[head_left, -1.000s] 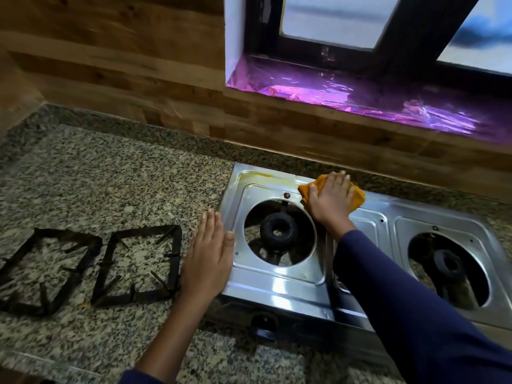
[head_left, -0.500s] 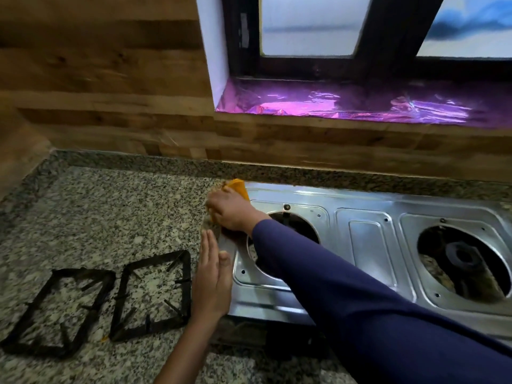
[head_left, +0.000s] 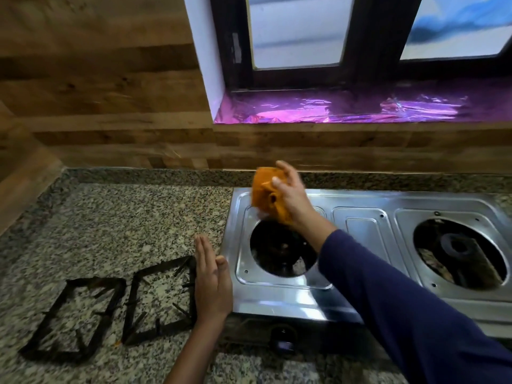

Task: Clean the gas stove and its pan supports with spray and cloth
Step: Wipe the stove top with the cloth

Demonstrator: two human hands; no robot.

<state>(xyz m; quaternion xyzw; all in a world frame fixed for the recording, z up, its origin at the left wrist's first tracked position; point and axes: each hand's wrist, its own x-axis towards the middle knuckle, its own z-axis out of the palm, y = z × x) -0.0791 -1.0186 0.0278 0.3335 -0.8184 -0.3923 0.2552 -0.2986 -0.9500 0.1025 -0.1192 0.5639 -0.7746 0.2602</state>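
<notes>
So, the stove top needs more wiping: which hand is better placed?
Right. The right hand holds the orange cloth just above the stove; the left hand is empty, flat at the stove's left edge.

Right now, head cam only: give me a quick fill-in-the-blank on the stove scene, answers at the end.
1. The right hand holds an orange ____ above the stove.
2. The left hand is flat and open against the stove's ____ edge.
3. The number of pan supports lying on the granite counter is ____.
4. The window sill is lined with shiny ____ foil.

Missing words: cloth; left; two; purple
</notes>
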